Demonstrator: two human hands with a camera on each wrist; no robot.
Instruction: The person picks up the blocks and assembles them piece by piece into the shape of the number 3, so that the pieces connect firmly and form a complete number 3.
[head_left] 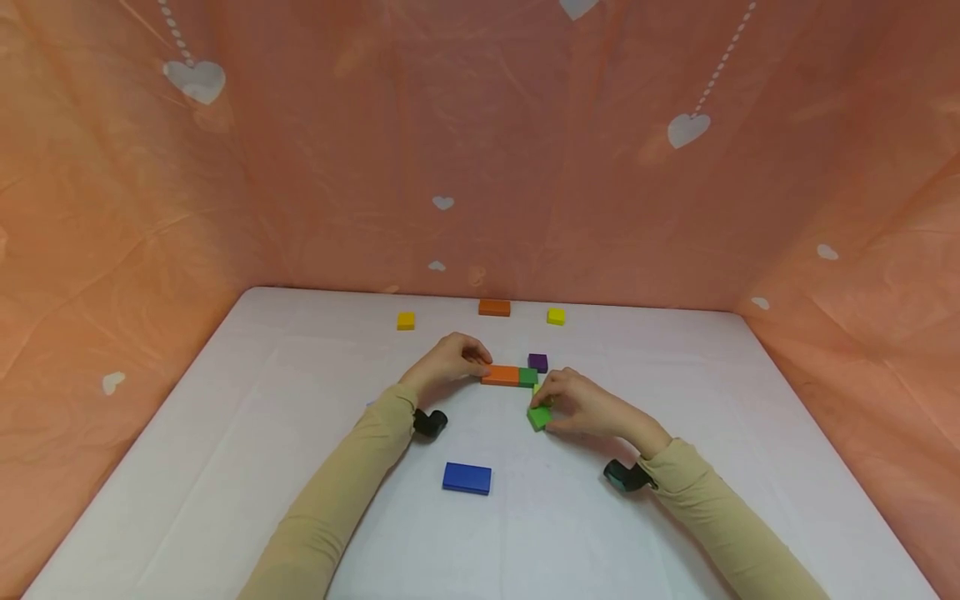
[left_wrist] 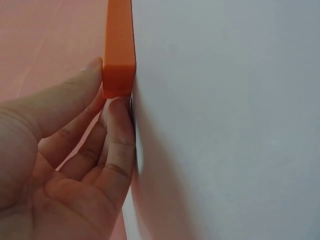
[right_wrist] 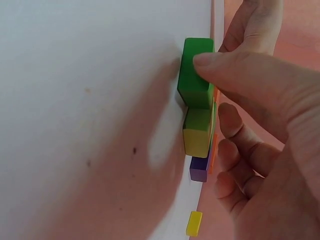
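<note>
In the head view my left hand (head_left: 448, 363) holds the left end of an orange block (head_left: 501, 375). The left wrist view shows the thumb against this orange block (left_wrist: 119, 40), with a fingertip at its end. A dark green block (head_left: 528, 377) touches its right end. My right hand (head_left: 581, 403) pinches a bright green block (head_left: 538, 417) between thumb and fingers; the thumb lies on that green block (right_wrist: 194, 75) in the right wrist view. Beside it sits a yellow-green block (right_wrist: 197, 135), mostly covered by fingers from above. A purple block (head_left: 537, 362) lies just behind the dark green one.
A blue block (head_left: 467, 478) lies nearer the front of the white table (head_left: 570, 533). Along the back are a yellow-orange block (head_left: 406, 321), a darker orange block (head_left: 494, 307) and a yellow block (head_left: 556, 317). An orange curtain with hearts (head_left: 510, 167) surrounds the table's back and sides.
</note>
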